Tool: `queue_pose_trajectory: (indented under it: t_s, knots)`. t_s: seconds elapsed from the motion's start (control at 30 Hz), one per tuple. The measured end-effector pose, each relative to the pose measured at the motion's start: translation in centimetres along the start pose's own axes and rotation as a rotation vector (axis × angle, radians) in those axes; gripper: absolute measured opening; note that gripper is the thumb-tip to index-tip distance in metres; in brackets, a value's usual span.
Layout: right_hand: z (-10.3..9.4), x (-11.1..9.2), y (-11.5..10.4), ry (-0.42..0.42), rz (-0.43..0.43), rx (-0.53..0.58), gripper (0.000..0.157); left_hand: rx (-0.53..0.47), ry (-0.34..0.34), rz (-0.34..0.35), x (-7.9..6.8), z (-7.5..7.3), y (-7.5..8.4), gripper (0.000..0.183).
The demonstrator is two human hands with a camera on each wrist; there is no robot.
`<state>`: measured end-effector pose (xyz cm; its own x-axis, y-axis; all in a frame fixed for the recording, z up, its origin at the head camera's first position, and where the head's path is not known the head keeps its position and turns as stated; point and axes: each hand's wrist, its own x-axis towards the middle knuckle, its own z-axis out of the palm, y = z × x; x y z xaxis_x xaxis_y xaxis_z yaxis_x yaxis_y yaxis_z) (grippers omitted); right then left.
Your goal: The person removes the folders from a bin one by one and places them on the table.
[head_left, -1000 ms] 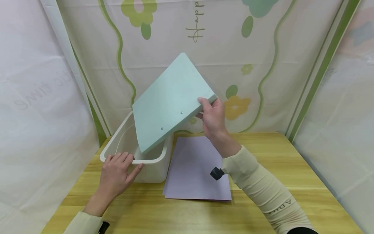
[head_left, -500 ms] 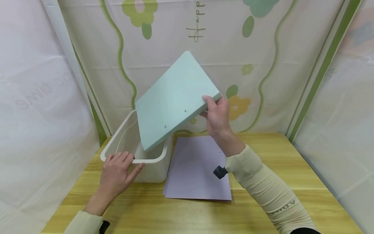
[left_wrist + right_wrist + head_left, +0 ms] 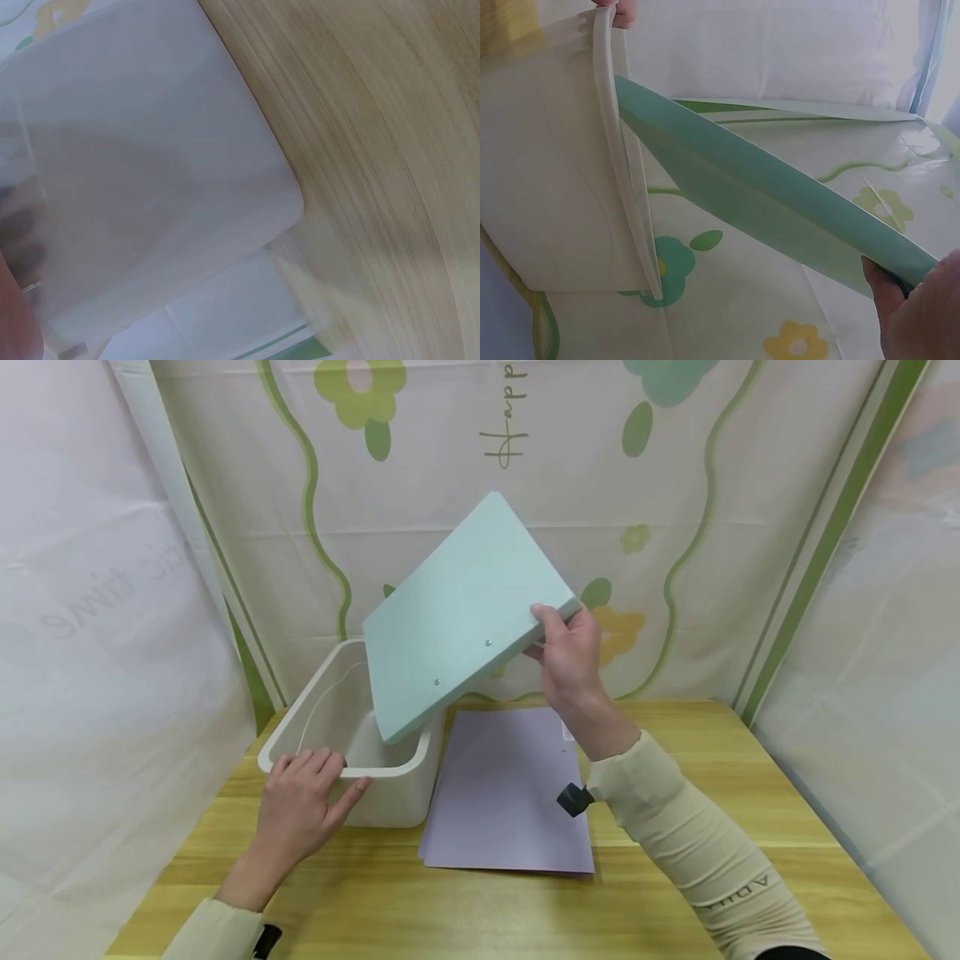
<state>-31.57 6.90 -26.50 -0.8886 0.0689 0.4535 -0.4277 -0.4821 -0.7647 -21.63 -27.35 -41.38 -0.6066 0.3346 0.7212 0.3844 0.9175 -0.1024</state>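
Observation:
My right hand (image 3: 572, 656) grips a mint-green binder (image 3: 465, 618) by the corner of its spine, thumb on the front cover. Two small rivets show along the spine side. The binder is tilted, its lower corner overlapping the opening of a white plastic bin (image 3: 390, 797) in the head view. In the right wrist view the spine (image 3: 780, 176) slants from the bin's rim to the right hand. My left hand (image 3: 300, 802) holds the bin's near rim, fingers hooked over it and thumb outside. The left wrist view shows mostly the bin's wall (image 3: 150, 165).
Purple binders (image 3: 502, 810) lie stacked on the wooden table (image 3: 480, 918), just right of the bin. Part of a white label shows near the right forearm. A floral cloth (image 3: 675, 427) hangs behind, with pale cloth on both sides.
My right hand has moved to the right with the mint-green binder, whose lower corner has risen a little out of the bin. The left hand stays on the rim.

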Motion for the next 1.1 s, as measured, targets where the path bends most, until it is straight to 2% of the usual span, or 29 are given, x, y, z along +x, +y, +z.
queue_pose_trajectory:
  t_s: [0.4,1.1]
  knots:
    - [-0.7,-0.1,-0.4,0.034,-0.002,-0.026,0.029,0.009,-0.009,-0.008,-0.2,-0.2,0.0,0.044]
    - [-1.7,-0.2,-0.6,0.024,-0.014,-0.025,0.031,0.007,-0.012,-0.010,-0.2,-0.3,0.0,0.043]
